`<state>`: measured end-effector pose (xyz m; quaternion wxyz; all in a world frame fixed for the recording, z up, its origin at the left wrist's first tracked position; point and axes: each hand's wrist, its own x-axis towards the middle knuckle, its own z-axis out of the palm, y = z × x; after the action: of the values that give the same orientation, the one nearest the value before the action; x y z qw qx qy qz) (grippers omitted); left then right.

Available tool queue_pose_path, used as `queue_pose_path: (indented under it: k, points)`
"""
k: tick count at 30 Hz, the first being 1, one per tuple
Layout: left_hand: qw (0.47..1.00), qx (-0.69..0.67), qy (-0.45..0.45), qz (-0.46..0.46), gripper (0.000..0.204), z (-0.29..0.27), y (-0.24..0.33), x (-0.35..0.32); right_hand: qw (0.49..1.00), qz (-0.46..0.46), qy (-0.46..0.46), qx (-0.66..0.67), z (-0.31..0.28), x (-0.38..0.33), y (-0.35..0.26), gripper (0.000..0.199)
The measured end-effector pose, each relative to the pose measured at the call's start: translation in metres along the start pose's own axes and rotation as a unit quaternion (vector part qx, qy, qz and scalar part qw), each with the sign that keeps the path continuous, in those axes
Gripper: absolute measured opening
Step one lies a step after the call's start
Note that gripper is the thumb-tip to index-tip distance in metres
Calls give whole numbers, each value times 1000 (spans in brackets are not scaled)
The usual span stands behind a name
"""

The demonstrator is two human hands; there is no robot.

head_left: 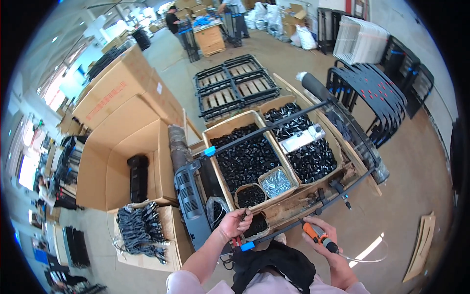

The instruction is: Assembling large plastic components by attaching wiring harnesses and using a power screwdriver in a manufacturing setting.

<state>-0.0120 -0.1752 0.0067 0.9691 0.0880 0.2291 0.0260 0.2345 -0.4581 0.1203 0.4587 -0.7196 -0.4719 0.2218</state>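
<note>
My right hand point(325, 237) is wrapped round an orange and black power screwdriver point(313, 231) at the lower right. My left hand point(236, 224) hovers over a small box of dark screws point(258, 225), its fingers curled together. Whatever lies between those fingertips is too small to make out. A black tubular metal frame point(289, 224) with blue corner pieces point(248, 246) rests across the bins before me, and the screwdriver is close to its near bar. Attached at the frame's left side is a grey slotted plastic panel point(191, 201).
Large bins hold black plastic parts point(245, 152); a small box holds silver pins point(276, 183). An open carton point(105, 171) and a pile of black cables point(142, 230) stand left. Stacked black frames point(369, 93) are at right. Beyond a pallet point(235, 85), two people work at the back.
</note>
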Motion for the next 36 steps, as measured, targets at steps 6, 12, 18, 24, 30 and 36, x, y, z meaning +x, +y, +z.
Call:
queue_pose_path:
  k: [6,12,18,24,30,36]
  points:
    - [985,-39,28,166,22,30,-45,-1,980,-5,-23,198,23,48,-15,54]
    - [950,-49,180,250,32,32,-75,-10,976,-101,-119,153,53,90,-25,49]
    - [920,-81,220,315,26,23,-79,-31,945,-86,-197,246,91,109,-47,49]
    - [915,-16,252,314,20,21,-56,-46,944,-92,-211,238,126,120,-62,51]
    - [924,-167,179,294,24,-11,-33,-66,934,-44,-218,281,162,124,-91,46]
    - [914,-234,126,308,27,-22,-11,-85,936,-61,-214,274,213,130,-107,51]
